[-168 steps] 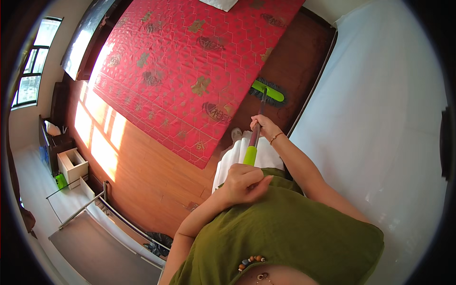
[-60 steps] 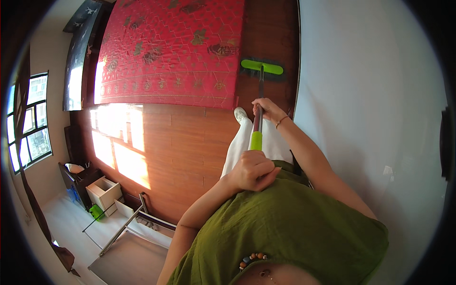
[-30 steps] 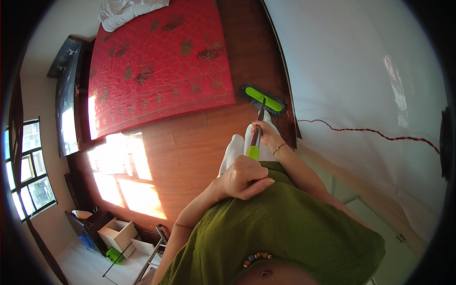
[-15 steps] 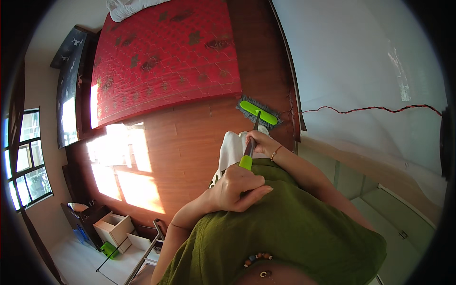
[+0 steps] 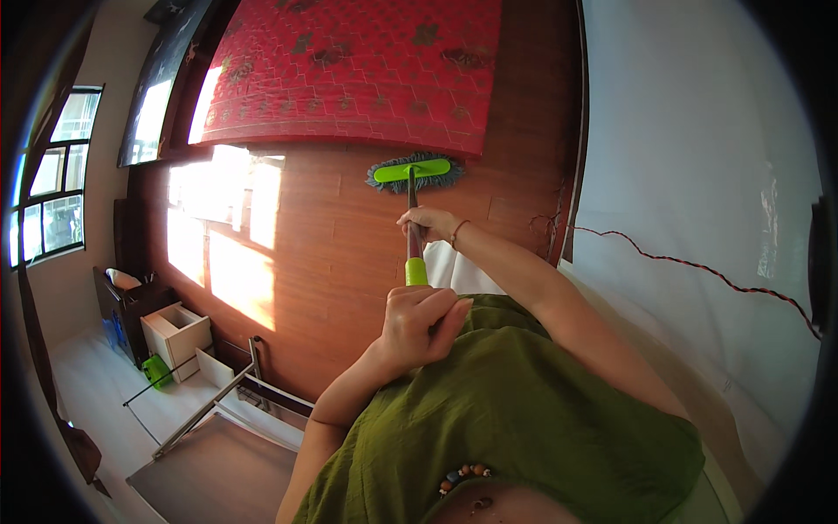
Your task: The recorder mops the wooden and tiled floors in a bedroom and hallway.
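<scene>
A mop with a bright green head and grey fringed pad rests on the brown wooden floor, close to the near edge of the red patterned mattress. Its dark pole runs back toward me and ends in a green grip. My left hand is closed round the top end of that grip, near my body. Farther down the pole, my right hand wraps the shaft, a bracelet on its wrist. Part of the pole lies hidden inside both hands.
The red mattress fills the far side. A white wall with a twisted red-black cord stands at right. At lower left are a pale wooden box, a green bin and a metal-framed table. Sunlight falls on the floor.
The mop head has moved left across the floor along the mattress edge and turned nearly level. Both hands shifted left with the pole, and my view has turned and moved.
</scene>
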Tool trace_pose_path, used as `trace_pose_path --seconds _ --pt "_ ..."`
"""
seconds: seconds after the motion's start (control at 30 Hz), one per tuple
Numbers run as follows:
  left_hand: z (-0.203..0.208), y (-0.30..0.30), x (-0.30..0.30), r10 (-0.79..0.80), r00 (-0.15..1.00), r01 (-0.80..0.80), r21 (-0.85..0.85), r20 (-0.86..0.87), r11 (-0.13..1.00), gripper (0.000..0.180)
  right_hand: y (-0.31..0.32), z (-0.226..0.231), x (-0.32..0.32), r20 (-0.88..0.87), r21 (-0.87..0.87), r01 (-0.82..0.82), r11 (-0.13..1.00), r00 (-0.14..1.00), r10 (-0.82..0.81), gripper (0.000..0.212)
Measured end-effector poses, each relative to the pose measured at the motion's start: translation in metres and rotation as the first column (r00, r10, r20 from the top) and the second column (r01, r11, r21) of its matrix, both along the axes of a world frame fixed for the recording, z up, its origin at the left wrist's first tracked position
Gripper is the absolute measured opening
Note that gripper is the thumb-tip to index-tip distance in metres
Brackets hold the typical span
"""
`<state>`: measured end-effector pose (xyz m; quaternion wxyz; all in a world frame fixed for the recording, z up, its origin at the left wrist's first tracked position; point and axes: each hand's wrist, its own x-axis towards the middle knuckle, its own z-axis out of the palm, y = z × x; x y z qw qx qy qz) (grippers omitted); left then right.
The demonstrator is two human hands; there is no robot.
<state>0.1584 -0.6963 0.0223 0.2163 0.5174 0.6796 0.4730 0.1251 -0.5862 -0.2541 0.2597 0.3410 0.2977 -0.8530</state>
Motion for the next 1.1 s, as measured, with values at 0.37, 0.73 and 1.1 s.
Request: trace_pose_path --seconds 0.37,0.73,1.1 --pt "-0.073 -0.007 0.030 0.070 0.997 -0.071 0.065 0.027 0.995 0.030 -0.006 -0.022 0.018 0.019 0.132 0.025 0.991 0.999 -0.027 0.017" --pt "0.020 -0.065 0.018 -0.074 0.961 0.038 0.139 0.266 0.989 0.035 -0.060 0.027 0.095 0.109 -0.244 0.114 0.963 0.990 -0.090 0.007" --pt "-0.040 -0.092 0.067 0.401 0.912 -0.411 0.151 0.091 0.899 0.027 -0.070 0.010 0.057 -0.001 -0.181 -0.101 0.978 0.995 0.103 0.004"
